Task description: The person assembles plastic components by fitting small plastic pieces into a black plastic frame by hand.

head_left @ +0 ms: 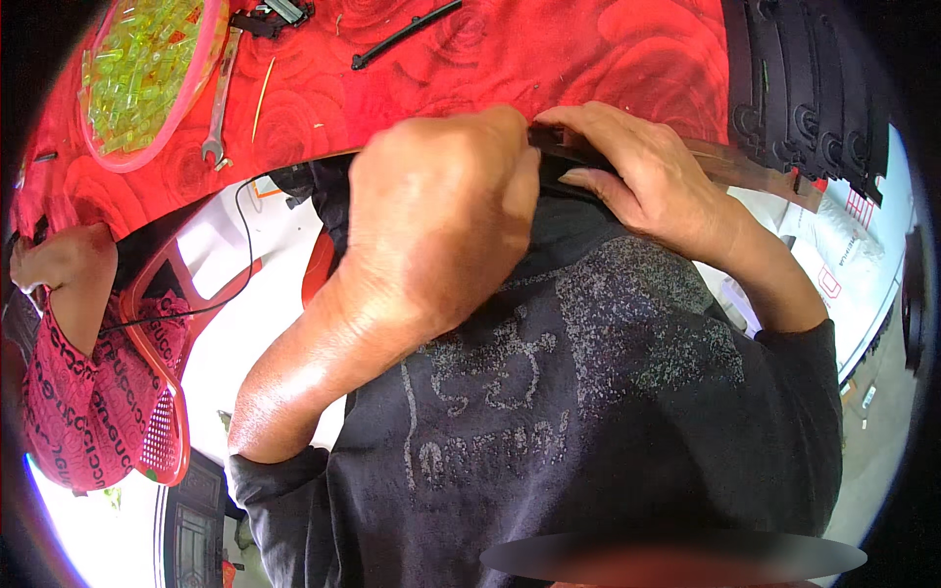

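At the near edge of the red rose-patterned table, my left hand (441, 216) is closed in a fist, knuckles up. Whatever its fingers hold is hidden behind the hand. Beside it, my right hand (652, 181) curls its fingers and thumb around a dark piece (564, 145), of which only a short black stretch shows between the two hands. The piece's full shape is covered, so its kind cannot be made out. Both hands are close together in front of my black shirt.
A pink basin (157, 162) of yellow-green clear pieces stands at the far left beside a wrench (218, 118). A thin yellow stick (263, 98) and a black rod (407, 34) lie farther back. Black hooked strips (804, 88) lie right. Another person's hand (69, 260) is left, near a red chair (169, 416).
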### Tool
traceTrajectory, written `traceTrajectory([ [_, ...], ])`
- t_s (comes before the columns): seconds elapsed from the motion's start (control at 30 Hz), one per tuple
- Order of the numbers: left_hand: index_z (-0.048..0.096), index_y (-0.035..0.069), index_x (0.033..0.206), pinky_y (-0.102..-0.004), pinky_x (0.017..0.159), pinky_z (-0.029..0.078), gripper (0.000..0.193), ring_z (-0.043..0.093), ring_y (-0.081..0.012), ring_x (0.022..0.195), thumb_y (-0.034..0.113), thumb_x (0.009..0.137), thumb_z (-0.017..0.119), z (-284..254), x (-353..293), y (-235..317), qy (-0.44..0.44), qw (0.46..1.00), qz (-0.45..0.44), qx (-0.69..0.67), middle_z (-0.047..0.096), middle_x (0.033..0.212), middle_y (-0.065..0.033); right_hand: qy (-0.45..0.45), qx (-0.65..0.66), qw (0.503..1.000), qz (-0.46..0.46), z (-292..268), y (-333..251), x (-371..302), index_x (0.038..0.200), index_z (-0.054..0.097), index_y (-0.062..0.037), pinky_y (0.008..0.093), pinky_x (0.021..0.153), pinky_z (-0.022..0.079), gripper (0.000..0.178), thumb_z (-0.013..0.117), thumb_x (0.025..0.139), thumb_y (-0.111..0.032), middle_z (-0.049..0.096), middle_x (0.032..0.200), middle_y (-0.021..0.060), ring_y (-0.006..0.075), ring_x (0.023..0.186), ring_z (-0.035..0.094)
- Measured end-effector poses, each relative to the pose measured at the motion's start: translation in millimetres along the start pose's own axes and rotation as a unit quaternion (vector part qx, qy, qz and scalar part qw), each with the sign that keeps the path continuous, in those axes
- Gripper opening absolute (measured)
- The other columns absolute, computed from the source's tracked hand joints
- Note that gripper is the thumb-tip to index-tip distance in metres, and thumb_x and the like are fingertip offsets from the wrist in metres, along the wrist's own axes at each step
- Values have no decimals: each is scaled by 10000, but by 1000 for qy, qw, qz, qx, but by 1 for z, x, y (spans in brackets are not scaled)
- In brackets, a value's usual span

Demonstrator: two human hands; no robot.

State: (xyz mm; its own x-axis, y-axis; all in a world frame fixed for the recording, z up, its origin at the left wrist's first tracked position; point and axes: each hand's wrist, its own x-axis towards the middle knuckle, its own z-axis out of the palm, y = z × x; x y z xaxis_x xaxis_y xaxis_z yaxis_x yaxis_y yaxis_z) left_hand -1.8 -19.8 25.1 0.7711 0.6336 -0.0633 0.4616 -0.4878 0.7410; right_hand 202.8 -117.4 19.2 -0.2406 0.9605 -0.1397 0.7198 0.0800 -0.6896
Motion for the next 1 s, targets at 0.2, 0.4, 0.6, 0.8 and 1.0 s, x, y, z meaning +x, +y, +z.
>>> traceTrajectory([
  [0.2, 679, -26, 902, -325, 618, 507, 105, 642, -217, 679, 76, 925, 681, -21, 3, -12, 36, 989, -73, -127, 660, 710, -123, -38, 23, 998, 42, -4, 6, -3, 1180, 556, 19, 459, 819, 537, 327, 688, 933, -149, 654, 1051, 228, 408, 985, 669],
  [0.4, 679, -5, 931, -413, 659, 532, 94, 694, -371, 748, 75, 885, 695, -15, -1, -14, 73, 985, -74, -135, 676, 803, -195, -23, 23, 995, 89, -10, 4, -2, 1124, 550, 19, 465, 808, 533, 252, 662, 962, -138, 669, 950, 231, 414, 940, 680],
  [0.6, 699, -5, 1051, -333, 768, 526, 229, 660, -228, 831, 63, 844, 769, -12, 17, -23, 173, 980, 83, 47, 642, 937, -123, -33, 138, 979, 144, -20, 0, 1, 1172, 568, 41, 411, 753, 556, 247, 624, 982, -107, 692, 927, 231, 353, 849, 727],
  [0.8, 709, -10, 997, -350, 809, 534, 168, 679, -268, 894, 38, 843, 756, -11, 21, -29, 106, 991, 67, 38, 624, 1052, -149, -39, 188, 967, 169, -20, 2, 2, 1169, 575, 38, 384, 705, 557, 233, 614, 995, -111, 688, 847, 208, 296, 790, 733],
  [1.0, 714, -6, 1019, -336, 804, 535, 160, 686, -257, 896, 21, 863, 732, -12, 24, -33, 71, 996, 44, -16, 644, 997, -132, -71, 176, 960, 206, -21, 4, 5, 1100, 559, 35, 393, 605, 521, 208, 622, 1000, -136, 666, 777, 176, 257, 661, 697],
])
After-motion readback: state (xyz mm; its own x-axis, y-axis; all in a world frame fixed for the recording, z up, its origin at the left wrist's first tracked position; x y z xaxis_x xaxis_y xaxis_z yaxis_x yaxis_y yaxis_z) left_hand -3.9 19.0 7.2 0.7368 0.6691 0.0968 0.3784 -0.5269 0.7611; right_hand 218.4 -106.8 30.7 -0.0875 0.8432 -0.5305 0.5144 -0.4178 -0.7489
